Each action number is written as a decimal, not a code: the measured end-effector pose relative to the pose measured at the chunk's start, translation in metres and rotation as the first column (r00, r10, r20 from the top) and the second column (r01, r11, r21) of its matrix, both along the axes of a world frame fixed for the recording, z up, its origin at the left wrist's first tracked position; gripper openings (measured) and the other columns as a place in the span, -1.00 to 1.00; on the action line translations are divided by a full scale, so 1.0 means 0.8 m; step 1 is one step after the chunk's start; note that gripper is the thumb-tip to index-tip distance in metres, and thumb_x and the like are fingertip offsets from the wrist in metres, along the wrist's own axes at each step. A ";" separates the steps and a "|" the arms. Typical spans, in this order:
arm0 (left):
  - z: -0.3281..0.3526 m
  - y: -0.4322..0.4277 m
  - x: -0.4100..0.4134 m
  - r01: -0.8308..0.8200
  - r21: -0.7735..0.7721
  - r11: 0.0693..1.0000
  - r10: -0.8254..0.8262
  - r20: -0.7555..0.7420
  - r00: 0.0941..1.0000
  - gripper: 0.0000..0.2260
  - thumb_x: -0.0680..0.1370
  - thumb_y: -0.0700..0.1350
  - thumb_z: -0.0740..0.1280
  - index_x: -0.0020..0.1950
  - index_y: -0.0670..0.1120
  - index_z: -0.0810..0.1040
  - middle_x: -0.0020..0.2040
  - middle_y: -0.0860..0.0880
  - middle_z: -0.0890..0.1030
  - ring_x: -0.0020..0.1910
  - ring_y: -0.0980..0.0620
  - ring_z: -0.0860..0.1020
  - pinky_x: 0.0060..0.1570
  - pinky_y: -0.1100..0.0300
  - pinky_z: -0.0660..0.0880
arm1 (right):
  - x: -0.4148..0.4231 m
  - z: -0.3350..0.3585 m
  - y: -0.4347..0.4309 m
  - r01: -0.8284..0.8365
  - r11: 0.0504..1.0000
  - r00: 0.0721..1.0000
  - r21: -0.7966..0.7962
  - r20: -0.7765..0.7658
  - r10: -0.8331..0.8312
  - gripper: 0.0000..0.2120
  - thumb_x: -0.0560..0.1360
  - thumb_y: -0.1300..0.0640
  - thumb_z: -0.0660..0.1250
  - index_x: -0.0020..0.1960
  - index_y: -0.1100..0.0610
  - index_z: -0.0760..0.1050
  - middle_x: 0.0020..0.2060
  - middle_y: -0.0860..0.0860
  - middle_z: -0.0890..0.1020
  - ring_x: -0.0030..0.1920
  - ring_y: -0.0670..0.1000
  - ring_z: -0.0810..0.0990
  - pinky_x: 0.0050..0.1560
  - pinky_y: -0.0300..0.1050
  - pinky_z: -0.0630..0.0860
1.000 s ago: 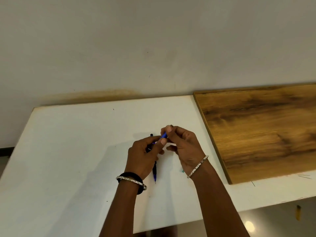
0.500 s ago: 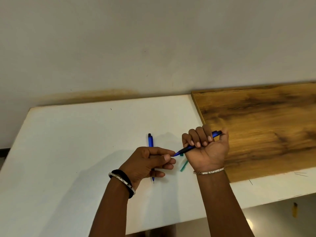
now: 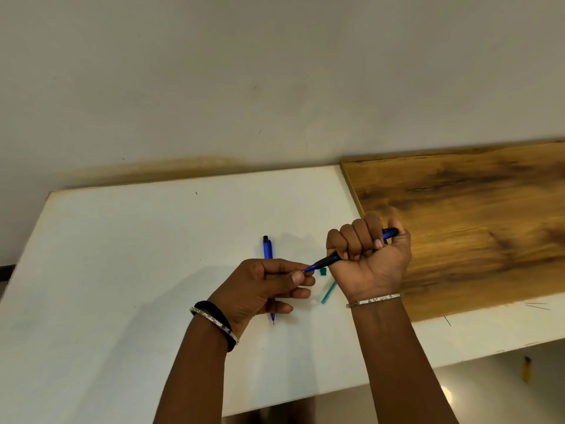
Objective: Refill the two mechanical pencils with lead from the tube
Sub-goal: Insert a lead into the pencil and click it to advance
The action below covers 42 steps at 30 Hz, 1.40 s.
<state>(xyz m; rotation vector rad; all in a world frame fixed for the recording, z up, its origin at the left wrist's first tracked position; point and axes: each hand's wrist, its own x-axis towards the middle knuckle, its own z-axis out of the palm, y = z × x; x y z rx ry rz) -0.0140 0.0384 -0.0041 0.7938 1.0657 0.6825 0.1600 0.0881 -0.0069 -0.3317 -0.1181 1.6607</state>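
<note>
My right hand (image 3: 371, 258) grips a blue mechanical pencil (image 3: 325, 262) in its fist, tip pointing left, thumb over the cap end. My left hand (image 3: 260, 289) has thumb and forefinger pinched together right at that tip; whether a lead sits between them is too small to tell. A second blue mechanical pencil (image 3: 267, 249) lies on the white table (image 3: 137, 255), partly under my left hand. The green lead tube (image 3: 327, 293) lies between my wrists, with its small green cap (image 3: 323, 272) just above it.
A brown wooden board (image 3: 474, 221) lies on the table's right part, touching my right hand's far side. A few thin loose leads (image 3: 536, 306) lie on the table near the front right edge. A yellow object (image 3: 526, 369) lies on the floor below.
Over the last second my hands came apart: the right hand took the pencil into a fist and swung right toward the board, and the left hand dropped to the tip, uncovering the second pencil.
</note>
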 end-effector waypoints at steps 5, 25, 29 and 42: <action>0.000 0.000 -0.002 0.003 0.007 1.000 -0.003 0.018 1.000 -0.71 0.38 0.05 0.46 0.07 0.01 0.69 0.04 -0.02 0.72 0.01 0.04 0.69 -0.29 0.31 0.56 | 0.002 0.005 0.002 -0.003 1.000 1.000 0.019 -0.001 0.003 -0.53 0.54 -0.04 -0.06 -0.53 0.07 0.18 -0.61 -0.07 0.09 -0.61 -0.08 0.05 -0.55 -0.22 0.13; -0.001 0.000 -0.004 0.016 0.024 1.000 -0.017 0.041 0.999 -0.68 0.39 0.11 0.43 0.09 0.04 0.68 0.07 0.00 0.71 0.01 0.06 0.69 -0.31 0.33 0.53 | 0.004 0.006 0.003 -0.013 0.998 0.999 0.060 -0.031 0.015 -0.51 0.55 -0.02 -0.12 -0.52 0.07 0.18 -0.61 -0.07 0.09 -0.61 -0.08 0.04 -0.53 -0.22 0.09; -0.002 0.000 -0.003 0.013 0.023 1.000 -0.014 0.041 0.999 -0.68 0.38 0.11 0.44 0.09 0.04 0.68 0.07 -0.01 0.71 0.00 0.05 0.69 -0.33 0.33 0.53 | 0.003 0.003 0.002 -0.005 0.999 0.999 0.047 -0.050 0.008 -0.48 0.56 -0.06 -0.11 -0.52 0.07 0.20 -0.61 -0.07 0.10 -0.60 -0.08 0.05 -0.54 -0.21 0.12; -0.003 0.001 -0.003 0.016 0.037 0.999 -0.016 0.020 1.000 -0.71 0.40 0.08 0.43 0.07 0.02 0.69 0.06 -0.01 0.71 -0.01 0.05 0.69 -0.34 0.33 0.53 | 0.003 -0.003 -0.002 0.032 0.999 0.994 0.003 -0.107 -0.031 -0.49 0.57 -0.21 0.00 -0.45 0.07 0.17 -0.57 -0.07 0.10 -0.57 -0.08 0.06 -0.50 -0.19 0.14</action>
